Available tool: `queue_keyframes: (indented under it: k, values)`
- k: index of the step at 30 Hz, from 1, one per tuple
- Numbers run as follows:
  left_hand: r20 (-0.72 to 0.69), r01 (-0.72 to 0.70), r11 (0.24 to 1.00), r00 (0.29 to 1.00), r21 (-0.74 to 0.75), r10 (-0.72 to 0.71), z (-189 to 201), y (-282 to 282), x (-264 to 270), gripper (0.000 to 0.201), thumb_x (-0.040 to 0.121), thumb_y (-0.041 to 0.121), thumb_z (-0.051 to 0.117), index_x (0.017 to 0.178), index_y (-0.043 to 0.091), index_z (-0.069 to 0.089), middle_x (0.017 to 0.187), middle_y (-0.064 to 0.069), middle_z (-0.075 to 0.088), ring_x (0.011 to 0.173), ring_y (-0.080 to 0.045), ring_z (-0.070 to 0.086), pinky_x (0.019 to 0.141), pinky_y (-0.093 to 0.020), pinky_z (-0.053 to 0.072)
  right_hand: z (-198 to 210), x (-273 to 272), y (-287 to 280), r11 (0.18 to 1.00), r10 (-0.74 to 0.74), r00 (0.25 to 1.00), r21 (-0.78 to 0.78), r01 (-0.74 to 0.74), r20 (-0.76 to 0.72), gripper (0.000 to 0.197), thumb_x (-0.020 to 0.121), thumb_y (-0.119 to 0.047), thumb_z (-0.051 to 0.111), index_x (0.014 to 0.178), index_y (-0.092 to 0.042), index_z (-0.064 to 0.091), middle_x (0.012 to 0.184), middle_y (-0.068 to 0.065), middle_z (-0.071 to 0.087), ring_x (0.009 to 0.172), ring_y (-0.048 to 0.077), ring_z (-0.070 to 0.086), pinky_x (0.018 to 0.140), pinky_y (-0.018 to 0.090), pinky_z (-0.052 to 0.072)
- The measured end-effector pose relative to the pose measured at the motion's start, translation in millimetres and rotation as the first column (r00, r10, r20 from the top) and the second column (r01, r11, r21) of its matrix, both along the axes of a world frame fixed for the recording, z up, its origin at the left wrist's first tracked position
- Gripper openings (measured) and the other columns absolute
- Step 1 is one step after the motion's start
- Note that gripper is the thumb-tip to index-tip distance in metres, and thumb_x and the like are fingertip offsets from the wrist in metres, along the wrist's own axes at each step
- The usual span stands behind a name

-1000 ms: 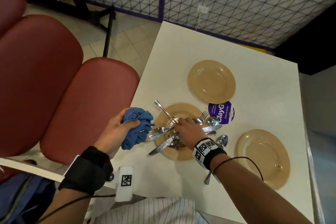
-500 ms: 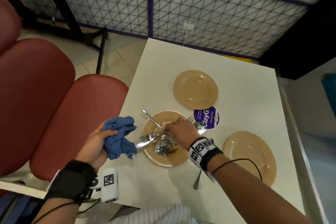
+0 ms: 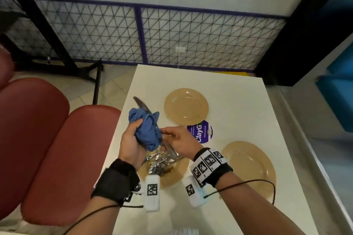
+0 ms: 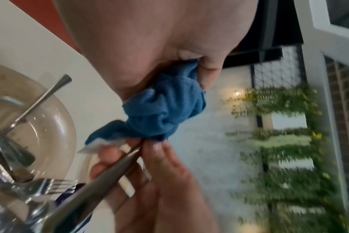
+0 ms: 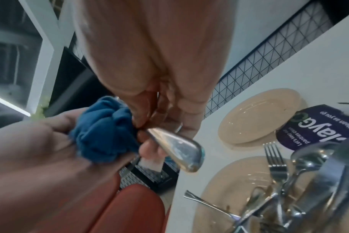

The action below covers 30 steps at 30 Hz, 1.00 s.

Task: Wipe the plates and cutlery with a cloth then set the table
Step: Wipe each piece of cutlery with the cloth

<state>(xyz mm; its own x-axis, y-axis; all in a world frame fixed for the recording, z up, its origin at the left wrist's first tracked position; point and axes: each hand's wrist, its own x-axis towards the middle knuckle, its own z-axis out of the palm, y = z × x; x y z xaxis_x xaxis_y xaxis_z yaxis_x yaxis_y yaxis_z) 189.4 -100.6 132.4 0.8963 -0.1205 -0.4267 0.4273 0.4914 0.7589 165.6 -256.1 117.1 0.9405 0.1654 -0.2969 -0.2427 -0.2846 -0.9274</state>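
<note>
My left hand [image 3: 131,140] grips a bunched blue cloth [image 3: 148,129] wrapped round the middle of a table knife [image 3: 141,104], above the table's left edge. The blade tip sticks up out of the cloth. My right hand [image 3: 178,139] pinches the knife's handle just below the cloth. The left wrist view shows the cloth [image 4: 165,110] closed over the knife [image 4: 110,171]. The right wrist view shows the handle end [image 5: 177,149] beside the cloth [image 5: 104,130]. Under the hands, a tan plate [image 3: 176,174] holds a pile of cutlery [image 3: 159,162].
Two more tan plates lie on the white table [image 3: 238,105]: one at the far middle [image 3: 186,106], one at the right [image 3: 250,168]. A round purple sticker [image 3: 200,132] sits between them. Red padded seats [image 3: 63,158] stand close along the table's left side.
My right hand has lifted a knife out of the pile on the plate. My left hand has brought the cloth over and wrapped it round the knife. The head view has tilted up.
</note>
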Motion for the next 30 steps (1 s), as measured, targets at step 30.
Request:
queue_keyframes:
  k: [30]
  values:
    - [0.070, -0.014, 1.000, 0.997, -0.016, 0.015, 27.8, -41.1, 36.3, 0.041, 0.104, 0.024, 0.049, 0.139, 0.003, 0.051, 0.132, -0.014, 0.064, 0.124, -0.027, 0.061, 0.083, -0.027, 0.058, 14.5, -91.4, -63.3, 0.951, -0.212, 0.964, 0.193, 0.241, -0.161, 0.020, 0.100, -0.008, 0.054, 0.110, -0.002, 0.069, 0.082, 0.003, 0.068, 0.073, 0.024, 0.070, 0.069, 0.031, 0.059]
